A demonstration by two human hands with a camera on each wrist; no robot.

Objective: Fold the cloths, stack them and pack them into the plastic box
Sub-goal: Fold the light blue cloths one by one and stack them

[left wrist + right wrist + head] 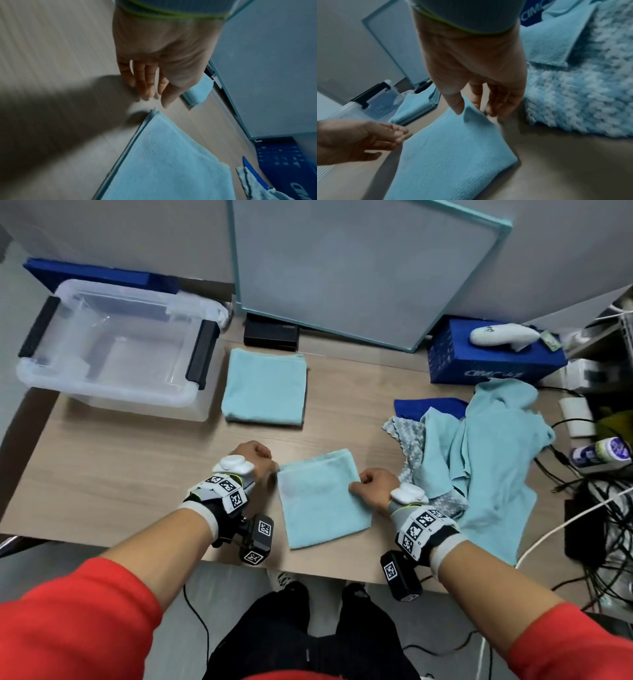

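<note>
Turquoise folded cloth (322,498) lies between both hands.

Red sleeves (78,607) pushed up, grey wrist straps (424,525) (green-edged) bearing black-and-white square markers, black trousers (274,638).

Left hand (164,56), fingers (144,81) loosely extended, just beside folded cloth (168,162) corner on table (51,54).
</note>
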